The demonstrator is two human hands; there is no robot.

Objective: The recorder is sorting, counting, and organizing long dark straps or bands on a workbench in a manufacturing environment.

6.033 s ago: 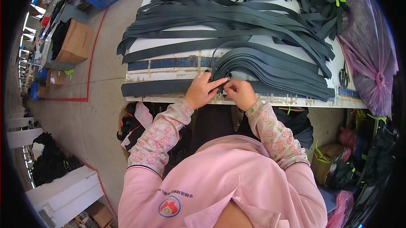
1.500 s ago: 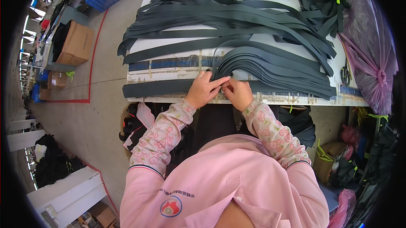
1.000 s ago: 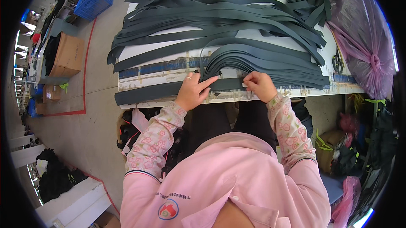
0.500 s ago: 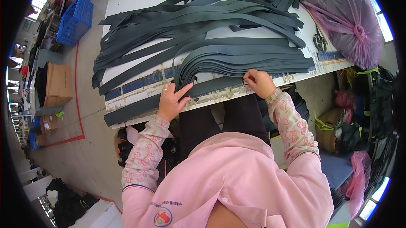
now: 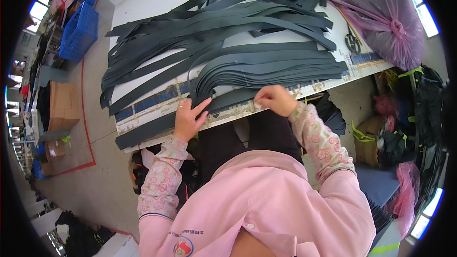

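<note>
On the worktable, a bundle of dark grey-green fabric strips (image 5: 276, 68) lies stacked, its left ends curving down toward me. A single flat strip (image 5: 147, 130) of the same material runs along the near edge and passes under the bundle's left end. My left hand (image 5: 189, 120), wearing a ring, rests on that strip with index finger and thumb spread, the fingertips touching the curved ends. Nearer the strip's right end, my right hand (image 5: 278, 100) is closed, thumb and fingertips pressed together at the strip. Whatever sits between those fingertips is hidden.
More loose strips (image 5: 209, 23) cover the far part of the table. Black-handled scissors (image 5: 352, 42) lie at the right, beside a tied pinkish plastic bag (image 5: 395, 28). A blue crate (image 5: 80, 32) and a cardboard box (image 5: 63, 106) stand off to the left.
My right hand has slid left along the near edge, closer to my left hand, its fingers still pressed together. The left hand stays at the bundle's curved ends.
</note>
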